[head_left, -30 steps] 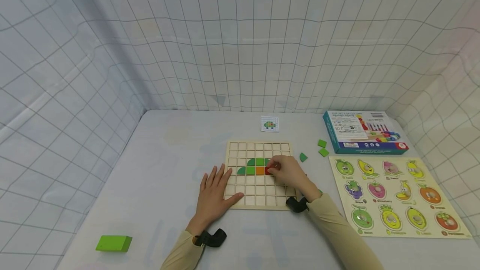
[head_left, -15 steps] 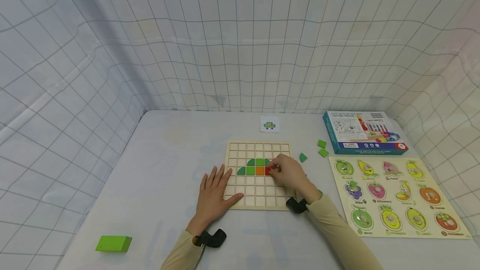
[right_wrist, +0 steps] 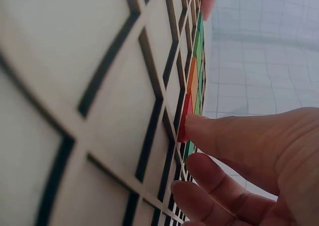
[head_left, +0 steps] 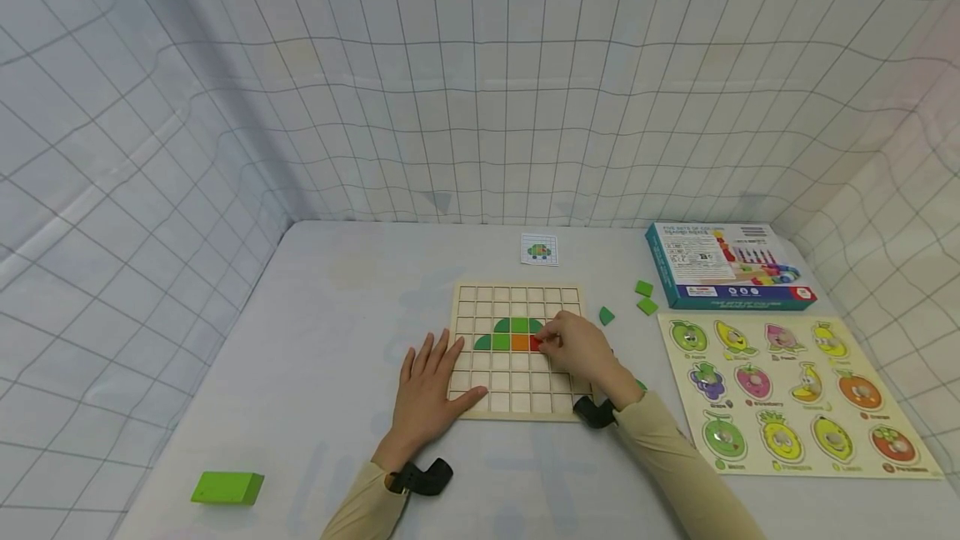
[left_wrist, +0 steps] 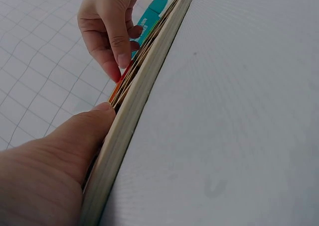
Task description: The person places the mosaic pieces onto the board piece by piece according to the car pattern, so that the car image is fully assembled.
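A wooden grid board point(head_left: 517, 400) lies flat with colored tiles in its upper-middle cells. Over it, my right hand point(head_left: 579, 348) pinches a red tile point(right_wrist: 185, 115) at its cell, thumb tip against it in the right wrist view. Left of the red one sit an orange tile point(head_left: 520, 342) and a light green square tile point(head_left: 501, 342). Another green square point(head_left: 520, 324) is in the row above, with dark green rounded tiles point(head_left: 483, 343) at the shape's outer corners. My left hand point(head_left: 426, 390) rests spread at the board's left edge, its thumb point(left_wrist: 92, 124) over the frame.
Right of the board lie a loose dark green rounded tile point(head_left: 607, 316) and light green squares point(head_left: 647, 305). A small picture card point(head_left: 539, 249) lies behind the board. A fruit puzzle board point(head_left: 795, 394) and a toy box point(head_left: 731, 265) occupy the right; a green block point(head_left: 228, 487) sits front left.
The right hand's fingertips have shifted slightly right and nearer at the red tile. The left hand has stayed in place.
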Available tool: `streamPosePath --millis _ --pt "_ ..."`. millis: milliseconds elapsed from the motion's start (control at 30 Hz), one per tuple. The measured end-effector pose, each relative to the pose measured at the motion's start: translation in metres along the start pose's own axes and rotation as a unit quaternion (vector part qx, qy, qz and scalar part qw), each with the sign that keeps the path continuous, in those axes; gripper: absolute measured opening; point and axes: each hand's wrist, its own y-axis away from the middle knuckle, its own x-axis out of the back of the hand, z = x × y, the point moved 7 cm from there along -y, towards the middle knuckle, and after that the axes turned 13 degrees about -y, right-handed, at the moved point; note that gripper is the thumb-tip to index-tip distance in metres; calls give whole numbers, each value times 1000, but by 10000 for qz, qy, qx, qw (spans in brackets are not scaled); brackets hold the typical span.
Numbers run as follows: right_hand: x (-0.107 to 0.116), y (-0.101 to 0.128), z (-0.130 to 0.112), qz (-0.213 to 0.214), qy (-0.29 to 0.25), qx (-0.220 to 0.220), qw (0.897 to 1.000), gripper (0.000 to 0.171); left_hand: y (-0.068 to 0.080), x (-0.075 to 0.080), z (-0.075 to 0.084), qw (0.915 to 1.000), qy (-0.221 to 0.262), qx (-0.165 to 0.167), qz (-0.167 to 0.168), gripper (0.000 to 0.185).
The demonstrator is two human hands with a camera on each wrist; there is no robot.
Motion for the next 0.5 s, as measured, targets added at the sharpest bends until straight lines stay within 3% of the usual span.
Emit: streamPosePath --millis 367,500 --pt "0 6 3 -675 108 412 9968 24 0 -1 0 10000 30 -28 90 82" --pt "6 8 8 -723 -10 567 9958 21 0 1 1 9998 -8 -51 166 82"
